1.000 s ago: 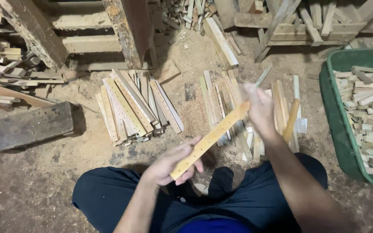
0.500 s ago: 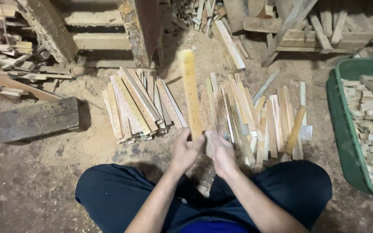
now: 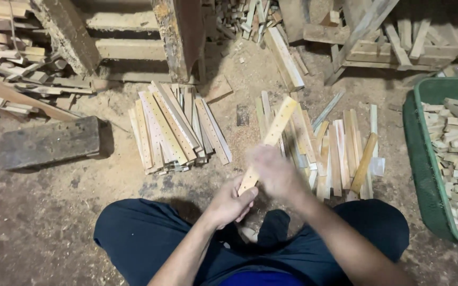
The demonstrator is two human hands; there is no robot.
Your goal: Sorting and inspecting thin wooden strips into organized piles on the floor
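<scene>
The person sits on the dirt floor [image 3: 43, 222] in dark trousers, knees spread wide. The left hand [image 3: 230, 204] is closed around the near end of a long wooden strip with holes [image 3: 269, 142]. The strip tilts up and away to the right. The right hand [image 3: 272, 170] is blurry and sits on the strip just past the left hand; how it grips, I cannot tell.

Just beyond the hands, on the right, a loose heap of wood sticks [image 3: 335, 148] lies on the floor. On the left is a neat pile of strips with holes [image 3: 173, 130]. Sawdust lies between them.

A dark flat block [image 3: 49, 142] lies far to the left. At the right edge stands a green tub [image 3: 417, 159] full of small wood pieces.

Farthest off are rough wooden beams [image 3: 178, 37] and more scrap wood [image 3: 11, 74].
</scene>
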